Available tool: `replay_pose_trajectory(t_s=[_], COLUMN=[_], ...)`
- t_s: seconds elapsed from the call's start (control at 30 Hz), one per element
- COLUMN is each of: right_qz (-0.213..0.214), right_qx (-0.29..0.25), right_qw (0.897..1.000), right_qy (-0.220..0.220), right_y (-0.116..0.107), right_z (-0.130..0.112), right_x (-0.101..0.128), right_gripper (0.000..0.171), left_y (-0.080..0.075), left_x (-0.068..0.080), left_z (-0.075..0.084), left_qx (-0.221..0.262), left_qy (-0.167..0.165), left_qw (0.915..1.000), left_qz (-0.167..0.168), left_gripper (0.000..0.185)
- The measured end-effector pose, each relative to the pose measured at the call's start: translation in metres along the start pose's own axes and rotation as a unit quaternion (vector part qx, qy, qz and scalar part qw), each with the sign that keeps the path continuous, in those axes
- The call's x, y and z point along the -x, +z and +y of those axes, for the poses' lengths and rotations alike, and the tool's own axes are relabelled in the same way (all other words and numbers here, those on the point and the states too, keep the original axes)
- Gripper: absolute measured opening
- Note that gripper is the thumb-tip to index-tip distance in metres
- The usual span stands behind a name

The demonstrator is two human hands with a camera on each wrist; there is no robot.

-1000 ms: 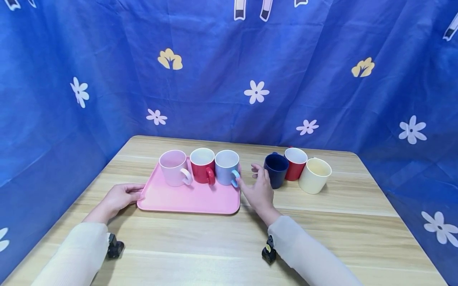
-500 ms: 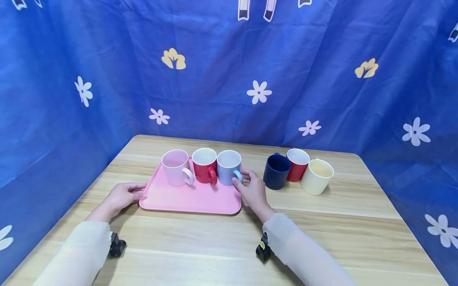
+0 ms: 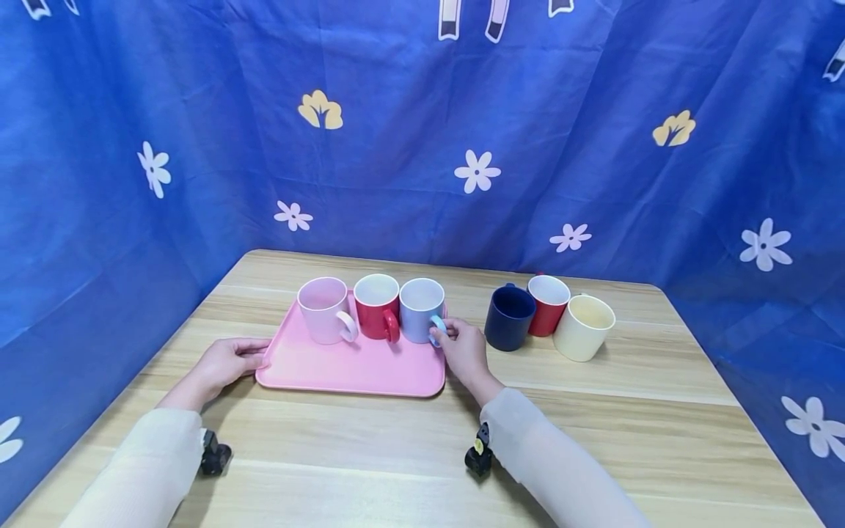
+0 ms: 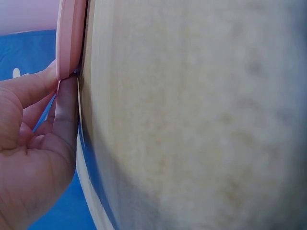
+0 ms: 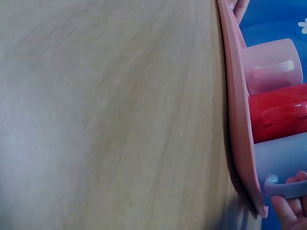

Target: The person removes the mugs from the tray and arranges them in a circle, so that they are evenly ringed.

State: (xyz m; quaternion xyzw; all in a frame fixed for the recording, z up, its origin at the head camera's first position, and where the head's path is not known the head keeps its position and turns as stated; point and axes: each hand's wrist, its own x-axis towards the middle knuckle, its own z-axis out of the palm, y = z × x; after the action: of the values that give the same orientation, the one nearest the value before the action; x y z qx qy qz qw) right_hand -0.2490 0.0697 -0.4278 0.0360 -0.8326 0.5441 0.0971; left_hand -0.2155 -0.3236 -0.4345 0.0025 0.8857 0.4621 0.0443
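Head view: the blue mug point(image 3: 414, 317) stands on the tray point(image 3: 350, 369) beside a red mug point(image 3: 370, 320), apparently being set in place. Left wrist view: the left hand's point(image 4: 38, 155) fingers pinch the tray. Right wrist view: the right hand's point(image 5: 293, 209) fingers grip the blue mug's handle point(image 5: 288, 190); the next move likely calls for releasing it without tipping.

smooth plastic-look pink tray point(image 3: 350, 372), glossy lt-blue mug point(image 3: 417, 324), wood-grain tbl point(image 3: 343, 462), creased cloth bkdrop point(image 3: 396, 125)

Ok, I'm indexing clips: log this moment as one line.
left hand: pinches pink tray | right hand: holds light-blue mug by handle | on tray: pink mug, red mug
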Motion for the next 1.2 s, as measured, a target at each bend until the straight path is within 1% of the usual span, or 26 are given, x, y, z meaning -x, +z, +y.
replay_pose_trajectory(t_s=[0.07, 0.2, 0.3, 0.43, 0.57, 0.67, 0.83, 1.03, 1.2], right_qz=[0.005, 0.015, 0.022, 0.029, 0.030, 0.020, -0.012, -0.061, -0.112], right_qx=[0.004, 0.017, 0.022, 0.011, 0.004, 0.008, 0.011, 0.022, 0.011], right_qw=[1.000, 0.999, 0.998, 0.998, 0.997, 0.996, 0.995, 0.992, 0.987], right_qy=[-0.005, -0.030, -0.047, -0.060, -0.077, -0.085, -0.095, -0.106, -0.115], right_y=[0.000, 0.000, -0.001, -0.006, -0.017, -0.027, -0.045, -0.070, -0.093], right_z=[0.002, 0.007, 0.010, 0.010, 0.008, 0.007, 0.010, 0.020, 0.027], right_x=[0.000, 0.002, 0.004, 0.005, 0.005, 0.004, 0.004, 0.006, 0.009], right_gripper=[0.017, 0.019, 0.020, 0.021, 0.020, 0.020, 0.019, 0.015, 0.015], left_y=[0.000, 0.000, 0.000, -0.001, -0.002, -0.003, -0.005, -0.003, -0.002], left_x=[0.000, 0.001, 0.001, 0.002, 0.001, 0.001, 0.001, 0.000, -0.001], left_z=[0.000, 0.000, 0.000, 0.001, 0.001, 0.000, 0.000, 0.001, 0.001], left_qx=[-0.003, 0.002, -0.005, -0.013, -0.014, -0.019, -0.027, -0.018, -0.014], left_qy=[-0.001, -0.002, 0.001, 0.004, 0.002, 0.000, -0.009, -0.007, -0.004], left_qw=[1.0000, 1.0000, 1.0000, 0.9999, 0.9999, 0.9998, 0.9996, 0.9998, 0.9999], left_qz=[0.000, -0.005, -0.002, 0.006, 0.005, 0.004, 0.005, 0.001, 0.001], left_gripper=[0.046, 0.046, 0.046, 0.047, 0.048, 0.049, 0.052, 0.050, 0.049])
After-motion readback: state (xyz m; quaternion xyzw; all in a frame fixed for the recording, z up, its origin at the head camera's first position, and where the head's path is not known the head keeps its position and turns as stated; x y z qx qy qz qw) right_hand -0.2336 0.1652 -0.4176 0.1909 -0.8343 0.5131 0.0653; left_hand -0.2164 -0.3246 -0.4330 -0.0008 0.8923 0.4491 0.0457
